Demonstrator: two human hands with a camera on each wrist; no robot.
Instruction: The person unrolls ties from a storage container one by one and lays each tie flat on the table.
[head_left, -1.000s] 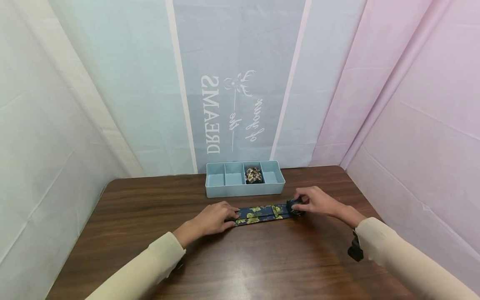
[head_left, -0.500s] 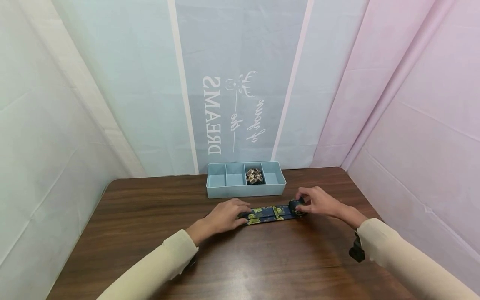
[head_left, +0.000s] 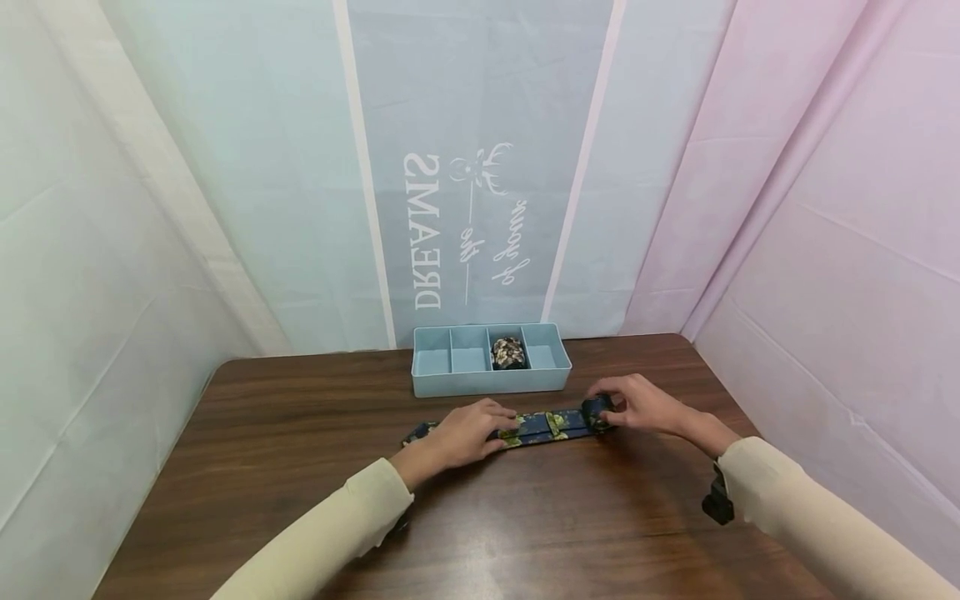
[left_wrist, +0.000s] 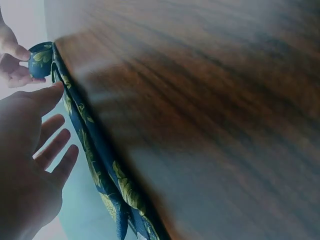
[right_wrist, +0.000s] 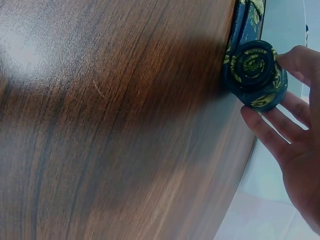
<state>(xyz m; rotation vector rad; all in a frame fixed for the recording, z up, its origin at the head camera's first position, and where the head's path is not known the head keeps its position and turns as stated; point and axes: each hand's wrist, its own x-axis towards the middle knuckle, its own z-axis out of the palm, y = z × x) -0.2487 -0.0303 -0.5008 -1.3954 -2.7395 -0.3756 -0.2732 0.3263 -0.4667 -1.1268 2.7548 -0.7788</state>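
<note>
The hands are both engaged at the surface (head_left: 525,517): I find the left hand (head_left: 465,433) with fingers extended and loosely spread, resting over the flat length of a blue floral tie (head_left: 532,423) and gripping nothing firmly, while the right hand (head_left: 641,404) pinches the coiled end (right_wrist: 252,70) between thumb and fingers. The tie lies on the surface in front of a light blue divided tray (head_left: 491,383), its flat part running leftward from the coil and its far end showing beyond the left wrist. One patterned roll (head_left: 509,353) sits in the tray's third compartment from the left. I assess the step in hand as rolling, partly complete, with a good length left flat. In my judgement, the next move calls for turning the coil leftward, with the left hand guiding the strip flat and the layers' edges aligned. Loose tension would likely let the coil skew.
</note>
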